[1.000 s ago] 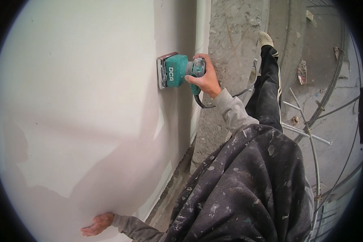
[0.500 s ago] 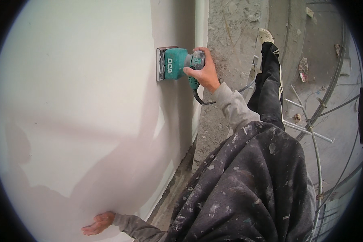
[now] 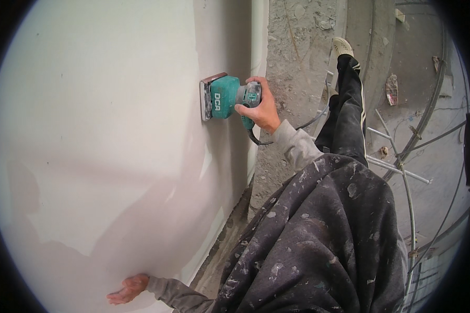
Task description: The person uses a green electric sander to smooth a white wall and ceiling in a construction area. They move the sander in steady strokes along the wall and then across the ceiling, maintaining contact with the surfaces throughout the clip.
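Note:
My right hand (image 3: 263, 108) is wrapped round the grey, dust-marked end of a green electric sander (image 3: 224, 97). The sander's flat pad rests against the pale wall (image 3: 115, 120), and a dark cord (image 3: 257, 139) runs from its body. Low at the left, my left hand (image 3: 129, 288) is held at the wall with its fingers stretched out and nothing in them. Whether its palm presses on the surface I cannot tell. Both forearms are in greyish sleeves, and my dark top (image 3: 318, 235) is spotted with dried paint.
A light vertical pipe (image 3: 258, 36) runs along the wall beside a rough concrete strip (image 3: 287, 47). My legs in dark trousers (image 3: 348, 109) stand to the right of it. Metal bars (image 3: 402, 169), loose cables and a crumpled scrap (image 3: 391, 88) lie further right on the grey floor.
The sander and my right hand have slid a short way along the wall, toward the lower part of the picture. My left hand stays almost in place.

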A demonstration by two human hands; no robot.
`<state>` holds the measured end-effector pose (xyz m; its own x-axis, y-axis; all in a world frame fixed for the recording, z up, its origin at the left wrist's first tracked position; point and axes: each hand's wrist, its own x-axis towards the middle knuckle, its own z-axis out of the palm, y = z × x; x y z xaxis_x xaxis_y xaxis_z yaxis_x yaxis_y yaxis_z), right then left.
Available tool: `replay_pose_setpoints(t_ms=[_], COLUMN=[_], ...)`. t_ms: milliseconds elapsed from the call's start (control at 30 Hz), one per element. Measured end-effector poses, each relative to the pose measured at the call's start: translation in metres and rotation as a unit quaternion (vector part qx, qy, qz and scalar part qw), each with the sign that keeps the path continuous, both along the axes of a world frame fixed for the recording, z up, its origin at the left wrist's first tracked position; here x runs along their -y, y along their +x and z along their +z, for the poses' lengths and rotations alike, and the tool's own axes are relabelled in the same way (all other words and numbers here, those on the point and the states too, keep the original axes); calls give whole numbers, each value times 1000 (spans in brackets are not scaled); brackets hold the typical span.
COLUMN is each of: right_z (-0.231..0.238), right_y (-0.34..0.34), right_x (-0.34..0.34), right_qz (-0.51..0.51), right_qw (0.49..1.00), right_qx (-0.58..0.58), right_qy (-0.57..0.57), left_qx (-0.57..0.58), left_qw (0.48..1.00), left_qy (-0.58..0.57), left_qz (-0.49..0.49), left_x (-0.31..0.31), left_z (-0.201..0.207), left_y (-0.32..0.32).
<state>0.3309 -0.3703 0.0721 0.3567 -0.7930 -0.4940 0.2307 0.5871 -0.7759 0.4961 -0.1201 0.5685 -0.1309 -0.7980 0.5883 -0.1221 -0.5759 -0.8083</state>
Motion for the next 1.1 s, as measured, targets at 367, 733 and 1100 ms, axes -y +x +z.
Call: replay_pose_setpoints(t_ms=[367,733,1100], right_z=[-8,36,54], right_y=[7,6,1], right_x=[-13,-7,18], right_qz=[-20,-20,-31], right_qw=[1000,990,983], right_qx=[-5,20,41], right_qy=[-3,-137,-175], left_qx=[17,-9,-17], left_qw=[1000,999,999], left_qy=[-14,-33,-30], left_qz=[14,25,21], left_x=[4,22,26], left_z=[-1,-6,-12], left_y=[1,-14,-17])
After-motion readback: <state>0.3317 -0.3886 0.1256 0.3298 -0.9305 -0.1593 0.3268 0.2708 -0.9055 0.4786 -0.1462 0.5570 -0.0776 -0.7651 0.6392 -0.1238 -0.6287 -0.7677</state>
